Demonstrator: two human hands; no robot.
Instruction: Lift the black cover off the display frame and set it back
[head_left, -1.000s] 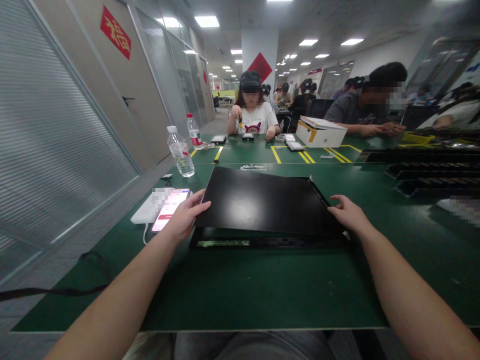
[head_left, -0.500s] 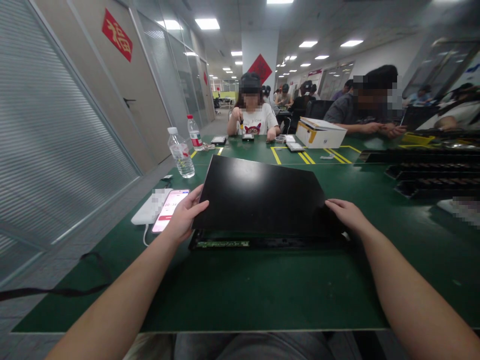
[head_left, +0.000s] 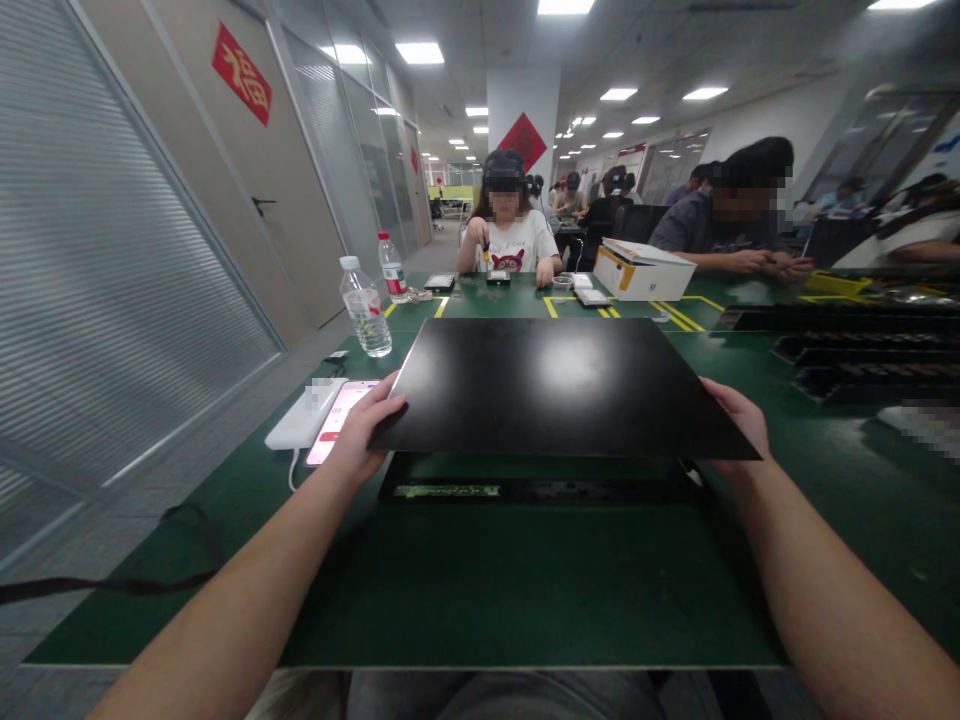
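Note:
A flat, glossy black panel is held up between my two hands, above the green table. My left hand grips its left edge, thumb on the top face. At the right edge my right hand holds it, with most of the fingers hidden beneath. Under the panel, on the table, lies a black frame with a strip of green circuit board along its near side. The rest of that frame is covered by the panel.
Left of my left hand lie a lit phone and a white cabled device. Two water bottles stand behind them. Dark slotted bars lie at the right. Across the table a person works near a white box.
The panel's right side has come up, so it now looks more level and wider. My right hand has moved outward and under its right edge; the left hand has barely moved.

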